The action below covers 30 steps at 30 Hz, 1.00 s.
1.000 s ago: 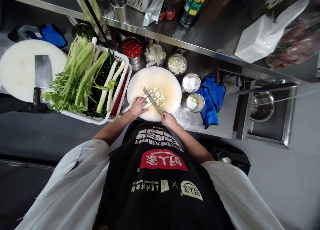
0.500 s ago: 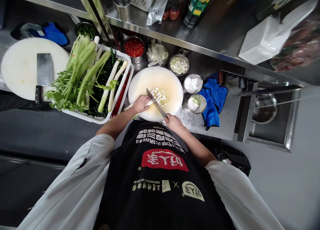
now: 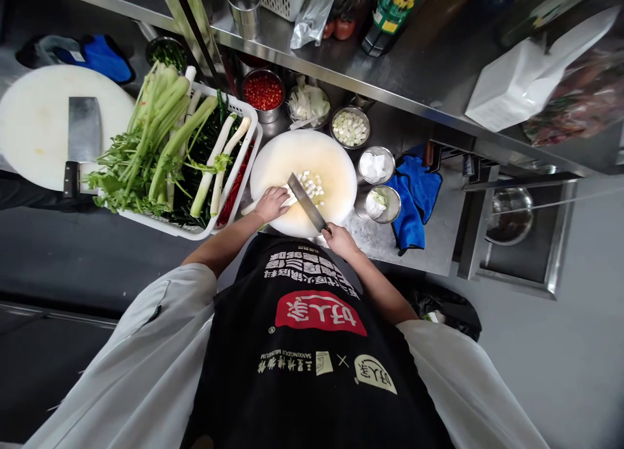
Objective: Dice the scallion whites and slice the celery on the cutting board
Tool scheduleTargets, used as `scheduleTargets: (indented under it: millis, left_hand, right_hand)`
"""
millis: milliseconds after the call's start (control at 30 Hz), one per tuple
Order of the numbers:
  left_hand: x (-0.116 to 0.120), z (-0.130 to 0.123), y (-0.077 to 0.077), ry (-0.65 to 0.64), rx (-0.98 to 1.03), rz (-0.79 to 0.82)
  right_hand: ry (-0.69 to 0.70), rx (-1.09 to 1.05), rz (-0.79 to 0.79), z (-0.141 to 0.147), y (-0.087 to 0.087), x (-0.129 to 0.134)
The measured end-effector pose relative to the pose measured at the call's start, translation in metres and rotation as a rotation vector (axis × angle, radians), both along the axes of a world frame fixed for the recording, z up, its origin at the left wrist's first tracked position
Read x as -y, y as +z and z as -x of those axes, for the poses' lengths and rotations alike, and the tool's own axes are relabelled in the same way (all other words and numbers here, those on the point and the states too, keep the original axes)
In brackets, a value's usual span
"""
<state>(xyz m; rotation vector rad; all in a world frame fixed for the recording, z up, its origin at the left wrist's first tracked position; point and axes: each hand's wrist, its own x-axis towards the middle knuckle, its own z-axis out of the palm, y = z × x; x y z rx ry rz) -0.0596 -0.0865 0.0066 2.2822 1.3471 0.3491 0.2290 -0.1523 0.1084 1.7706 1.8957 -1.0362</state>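
On the round cutting board [image 3: 334, 160], my left hand [image 3: 272, 204] is closed over a white leek stalk [image 3: 250, 208], which sticks out to its left. My right hand [image 3: 340, 240] grips the handle of a cleaver [image 3: 309, 203]. The blade lies diagonally over the board, its far end near my left fingertips. Just right of the blade are several cut white pieces [image 3: 314, 188]. How the blade meets the stalk is too small to tell.
A white basket [image 3: 207, 231] of celery and leeks stands left, beside another board [image 3: 29, 124] bearing a second cleaver [image 3: 84, 129]. Bowls of red chili [image 3: 263, 93] and chopped white pieces [image 3: 350, 127] sit behind. Blue cloths [image 3: 413, 195] lie right. A steel shelf [image 3: 409, 85] overhangs the back.
The cleaver blade has shifted slightly right and shows more of its broad side. My left hand has moved slightly left along the stalk. The view has shifted a little.
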Motion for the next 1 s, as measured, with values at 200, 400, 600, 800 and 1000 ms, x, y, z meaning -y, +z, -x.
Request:
scheduleTargets:
  millis: [200,400,600,800,1000]
  left_hand:
    - [-0.007,-0.002,-0.006,0.002,0.007,-0.004]
    - [-0.011,-0.001,-0.011,-0.018,0.009,-0.003]
    - [-0.012,0.002,-0.008,0.008,0.035,0.024]
    - [0.001,0.012,0.000,-0.013,0.016,0.004]
    - [-0.002,0.009,-0.006,0.000,-0.004,-0.011]
  right_hand:
    - [0.052,0.016,-0.041,0.006,0.029,-0.003]
    - [0.036,0.036,-0.002,0.042,0.014,-0.020]
    - [0.013,0.022,-0.003,0.041,-0.008,-0.014]
    - [-0.005,0.005,0.005,0.004,-0.005,0.009]
    - [0.038,0.004,-0.045,0.016,0.020,0.001]
